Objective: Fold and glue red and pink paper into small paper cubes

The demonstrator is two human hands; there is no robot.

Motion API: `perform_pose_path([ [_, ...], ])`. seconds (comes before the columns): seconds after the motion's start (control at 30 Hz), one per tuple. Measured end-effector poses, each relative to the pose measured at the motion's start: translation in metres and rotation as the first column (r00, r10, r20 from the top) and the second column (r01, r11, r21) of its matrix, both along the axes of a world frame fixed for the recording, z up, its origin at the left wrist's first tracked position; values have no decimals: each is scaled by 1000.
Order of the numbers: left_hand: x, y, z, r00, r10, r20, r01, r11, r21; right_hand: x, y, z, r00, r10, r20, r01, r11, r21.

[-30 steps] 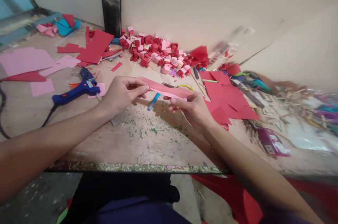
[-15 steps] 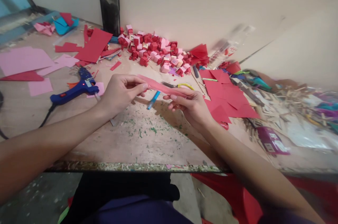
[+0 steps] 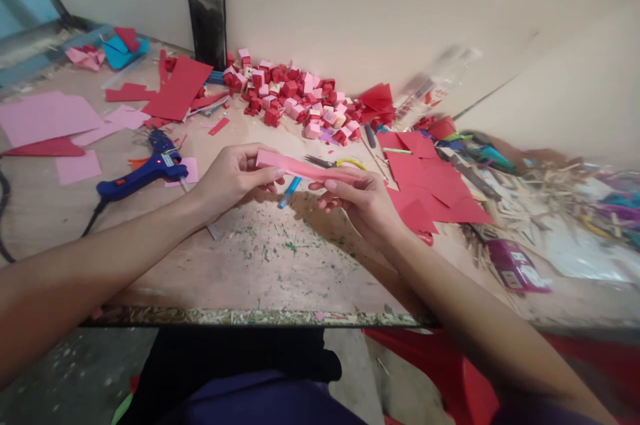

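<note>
A long pink paper strip (image 3: 300,168) is held between my two hands above the worn table (image 3: 250,271). My left hand (image 3: 233,175) pinches its left end with thumb and fingers. My right hand (image 3: 363,201) grips the right end, fingers curled under it. Just behind the strip lie scissors (image 3: 336,162) with yellow handles and a small blue stick (image 3: 290,191) on the table. A blue glue gun (image 3: 143,173) with a lit red light rests to the left of my left hand.
A pile of small red and pink paper cubes (image 3: 295,98) sits by the wall, next to an upright dark phone (image 3: 206,18). Red paper sheets (image 3: 430,185) lie at right, pink sheets (image 3: 45,115) at left. Wooden sticks and clutter (image 3: 550,198) fill the far right.
The strip has flattened and turned so its pink face shows more. My left hand shifted slightly along its left end; my right hand stays gripping the other end.
</note>
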State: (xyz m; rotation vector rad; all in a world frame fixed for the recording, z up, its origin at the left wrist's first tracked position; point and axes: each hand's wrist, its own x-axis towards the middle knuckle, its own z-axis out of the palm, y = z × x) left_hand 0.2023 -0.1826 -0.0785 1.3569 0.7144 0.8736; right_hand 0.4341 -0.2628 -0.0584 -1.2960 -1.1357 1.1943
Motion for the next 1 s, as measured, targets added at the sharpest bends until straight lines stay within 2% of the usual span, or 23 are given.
perform_pose_path([
  [0.13, -1, 0, 2, 999, 1, -37, -1, 1000, 18, 0, 2, 1, 999, -12, -33, 12, 1000, 6],
  [0.27, -1, -3, 4, 999, 33, -9, -33, 999, 39, -4, 1, -1, 983, -64, -171, 68, 997, 19],
  [0.33, 0, -5, 5, 999, 36, -5, -35, 998, 44, -7, -1, -4, 975, -43, -220, 41, 999, -15],
  [0.47, 3, -9, 6, 1000, -16, -6, 16, 997, 81, -13, -6, -10, 983, 27, -181, -45, 994, -98],
  [0.63, 5, -11, 4, 996, -78, -40, 82, 989, 120, -18, -9, -13, 993, 1, -116, -11, 996, -90],
  [1.0, 7, -15, 6, 990, 28, -138, 2, 977, 213, -22, -11, -16, 982, 32, -188, -49, 995, -89],
])
